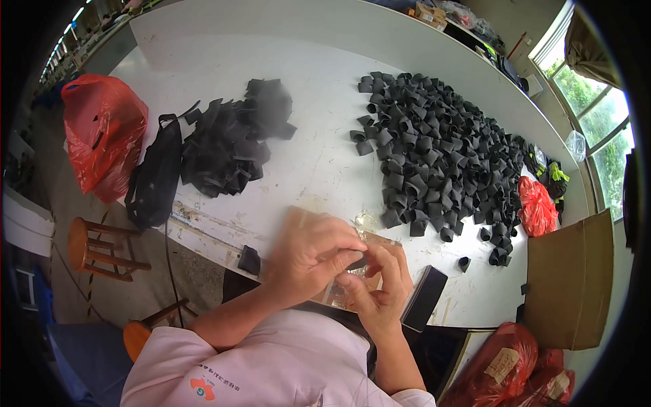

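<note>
My left hand (pixel 308 254) and my right hand (pixel 381 292) meet over the near edge of the white table (pixel 319 163). Together they pinch a small black piece (pixel 357 261), mostly hidden by the fingers. Under the hands lies a brown board (pixel 302 218) with a bit of clear plastic (pixel 366 222). A big heap of black folded loops (pixel 441 159) covers the table's right side. A pile of flat black strips (pixel 234 139) sits at the left. One flat black piece (pixel 249 260) lies by my left wrist.
A black phone (pixel 424 297) lies right of my hands. A black bag (pixel 154 176) hangs over the table's left edge. Red plastic bags (pixel 102 132) (pixel 537 205) (pixel 502 370), a cardboard box (pixel 569 281) and a wooden stool (pixel 95 249) stand around.
</note>
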{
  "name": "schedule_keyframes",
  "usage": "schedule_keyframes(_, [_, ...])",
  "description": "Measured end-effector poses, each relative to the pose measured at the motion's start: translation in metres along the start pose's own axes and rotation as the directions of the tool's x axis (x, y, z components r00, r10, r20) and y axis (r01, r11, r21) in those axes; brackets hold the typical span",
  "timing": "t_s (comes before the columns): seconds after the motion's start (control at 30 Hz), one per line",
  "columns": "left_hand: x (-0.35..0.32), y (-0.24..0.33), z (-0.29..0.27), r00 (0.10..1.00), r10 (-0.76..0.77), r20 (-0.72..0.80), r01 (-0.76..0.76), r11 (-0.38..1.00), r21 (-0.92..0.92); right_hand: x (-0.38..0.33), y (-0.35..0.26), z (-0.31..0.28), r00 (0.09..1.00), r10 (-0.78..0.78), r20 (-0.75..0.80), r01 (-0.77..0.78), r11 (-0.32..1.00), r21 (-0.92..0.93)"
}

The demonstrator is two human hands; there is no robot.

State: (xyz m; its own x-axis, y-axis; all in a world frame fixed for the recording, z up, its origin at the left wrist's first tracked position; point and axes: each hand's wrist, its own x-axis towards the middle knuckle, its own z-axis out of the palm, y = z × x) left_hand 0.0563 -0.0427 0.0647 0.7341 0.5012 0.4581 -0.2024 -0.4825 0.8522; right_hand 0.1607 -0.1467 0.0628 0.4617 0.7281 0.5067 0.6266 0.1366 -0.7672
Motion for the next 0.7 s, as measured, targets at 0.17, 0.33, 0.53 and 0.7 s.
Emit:
schedule_keyframes(0.17, [-0.014, -0.011, 0.003, 0.920, -0.370, -0.126, 0.162, 0.655, -0.738, 0.011, -0.013, 0.000, 0.992, 0.109, 0.064, -0.118, 0.980, 0.160])
schedule_keyframes(0.33, [-0.019, -0.015, 0.005, 0.887, -0.446, -0.117, 0.164, 0.541, -0.825, 0.007, -0.004, 0.002, 0.997, 0.064, 0.049, -0.065, 0.998, 0.015])
schedule_keyframes(0.53, [-0.023, -0.013, 0.004, 0.868, -0.480, -0.130, 0.222, 0.608, -0.762, 0.000, 0.008, 0.013, 0.999, 0.030, -0.042, -0.024, 0.992, 0.124])
schedule_keyframes(0.7, [-0.017, -0.014, 0.006, 0.870, -0.476, -0.127, 0.140, 0.485, -0.863, 0.010, -0.002, 0.002, 0.993, 0.060, 0.102, -0.059, 0.998, -0.012])
